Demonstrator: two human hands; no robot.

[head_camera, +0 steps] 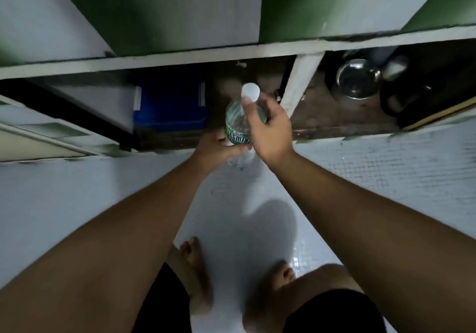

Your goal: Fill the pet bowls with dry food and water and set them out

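A clear plastic water bottle (236,126) with a green label stands upright on the white tiled floor (386,178), just in front of an open low cupboard. My left hand (219,147) grips its lower body. My right hand (268,129) holds the neck from the right, its fingertips pinching the white cap (250,91) on top. A shiny metal bowl (358,79) sits inside the cupboard's right compartment, apart from both hands.
A blue plastic crate (170,103) fills the cupboard space left of the bottle. A white post (300,85) divides the compartments. Dark pots (401,95) crowd around the metal bowl. My bare feet (195,268) stand on the floor below.
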